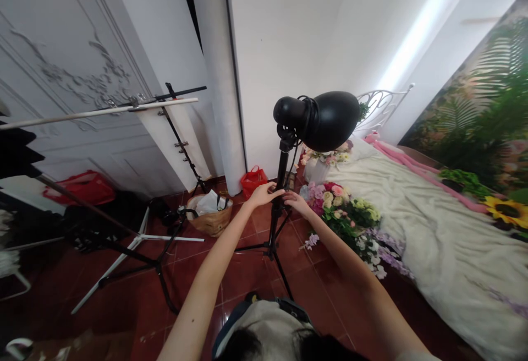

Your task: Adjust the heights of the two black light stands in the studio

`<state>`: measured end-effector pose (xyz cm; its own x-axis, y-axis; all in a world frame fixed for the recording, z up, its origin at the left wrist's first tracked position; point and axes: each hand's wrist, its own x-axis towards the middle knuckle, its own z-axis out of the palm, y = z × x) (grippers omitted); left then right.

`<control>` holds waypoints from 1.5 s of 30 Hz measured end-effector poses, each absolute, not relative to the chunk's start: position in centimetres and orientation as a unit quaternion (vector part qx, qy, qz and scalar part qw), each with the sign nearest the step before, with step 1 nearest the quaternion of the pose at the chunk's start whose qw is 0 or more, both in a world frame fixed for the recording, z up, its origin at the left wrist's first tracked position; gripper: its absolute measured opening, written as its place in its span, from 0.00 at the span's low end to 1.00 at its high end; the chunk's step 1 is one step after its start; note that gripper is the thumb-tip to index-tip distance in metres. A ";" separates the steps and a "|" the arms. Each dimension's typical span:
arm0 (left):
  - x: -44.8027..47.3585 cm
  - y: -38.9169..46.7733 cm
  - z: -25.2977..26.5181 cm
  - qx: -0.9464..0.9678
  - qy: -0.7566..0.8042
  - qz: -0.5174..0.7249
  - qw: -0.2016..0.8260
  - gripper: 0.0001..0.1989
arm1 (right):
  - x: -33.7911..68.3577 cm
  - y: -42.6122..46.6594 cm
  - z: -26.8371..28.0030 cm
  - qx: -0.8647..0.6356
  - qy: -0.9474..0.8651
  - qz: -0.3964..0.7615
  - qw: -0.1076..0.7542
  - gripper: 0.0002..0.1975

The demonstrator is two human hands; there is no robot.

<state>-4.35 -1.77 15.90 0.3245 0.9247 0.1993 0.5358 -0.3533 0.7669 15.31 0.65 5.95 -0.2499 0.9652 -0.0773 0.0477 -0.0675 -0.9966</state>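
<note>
On the light stand [277,207], both hands; no legible writing.

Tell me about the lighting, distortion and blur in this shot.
Head view: a bright strip of light washes out the right wall; wide-angle distortion bends the white column and door; the floor at left lies dark; both hands on the lamp stand look sharp; bottom edge is soft.

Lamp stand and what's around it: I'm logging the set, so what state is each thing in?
Lamp: upright on stand, tilted sideways.
Stand pole: both hands on it.
Left hand: touching pole.
Right hand: touching pole.
Basket: standing on the floor.
Flowers: lying beside the bed.
</note>
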 end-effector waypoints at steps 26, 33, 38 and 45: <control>-0.2 -1.3 5.2 0.609 0.513 0.462 0.391 0.14 | 7.0 1.7 17.2 -0.456 -0.580 0.364 0.569 0.14; 1.0 -0.6 5.1 0.563 0.569 0.452 0.395 0.20 | 7.2 3.1 28.2 -0.406 -0.578 0.345 0.618 0.20; 1.6 0.1 4.6 0.526 0.591 0.449 0.415 0.16 | 7.4 2.2 31.1 -0.418 -0.601 0.336 0.593 0.21; 2.1 0.6 3.8 0.501 0.605 0.465 0.408 0.10 | 10.7 1.2 30.2 -0.335 -0.684 0.365 0.535 0.23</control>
<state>2.13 0.61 3.83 -0.1651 0.9859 -0.0274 0.2266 0.0649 0.9718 10.70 1.19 30.16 -0.2028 0.8491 0.4878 0.0675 0.5090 -0.8581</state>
